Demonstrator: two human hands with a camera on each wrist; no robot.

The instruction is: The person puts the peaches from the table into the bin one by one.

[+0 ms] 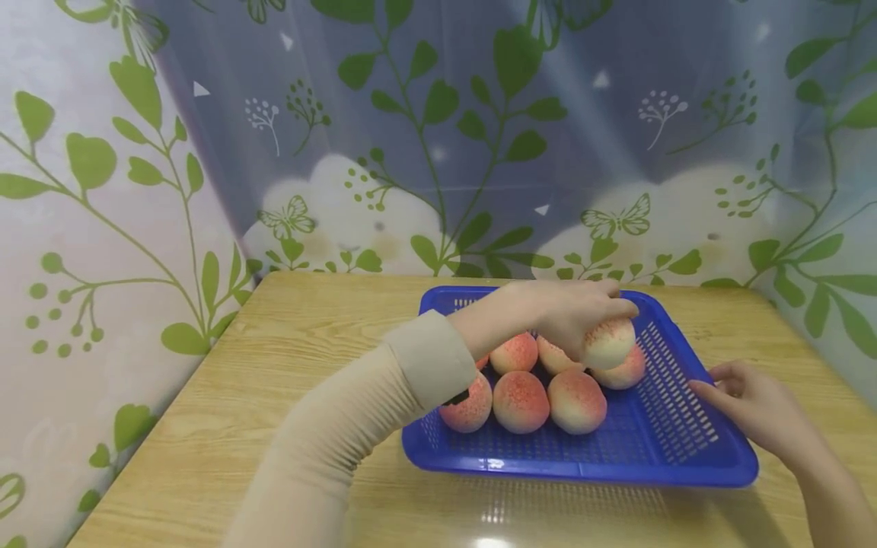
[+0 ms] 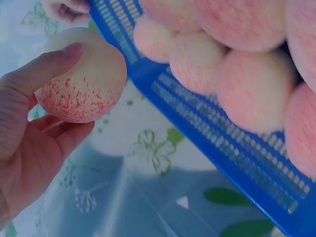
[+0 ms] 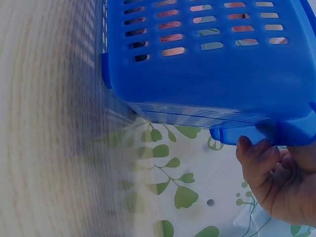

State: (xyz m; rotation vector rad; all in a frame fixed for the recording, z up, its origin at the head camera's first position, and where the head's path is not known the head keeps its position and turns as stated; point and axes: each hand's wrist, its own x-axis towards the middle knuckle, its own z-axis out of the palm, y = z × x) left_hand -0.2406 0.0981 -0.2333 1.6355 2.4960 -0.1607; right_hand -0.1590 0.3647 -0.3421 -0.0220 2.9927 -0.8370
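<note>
My left hand [image 1: 565, 310] grips a pale peach with red speckles [image 1: 611, 346] above the right part of the blue plastic basket [image 1: 521, 469]. In the left wrist view, the thumb lies across the top of the peach [image 2: 91, 89] and the fingers curl beneath it. Several red-and-cream peaches [image 1: 521, 402] sit in rows in the basket's left and middle parts; my forearm hides some. At the basket's right rim, my right hand [image 1: 767, 415] holds the edge, thumb over it. The right wrist view shows its curled fingers [image 3: 256, 158] at the rim's projecting lip.
The basket stands on a light wood-grain table [image 1: 226, 380]. Behind the table hangs a leaf-and-butterfly patterned curtain [image 1: 384, 152], which continues along both sides. The basket's slotted side wall [image 3: 207, 74] faces the right wrist camera.
</note>
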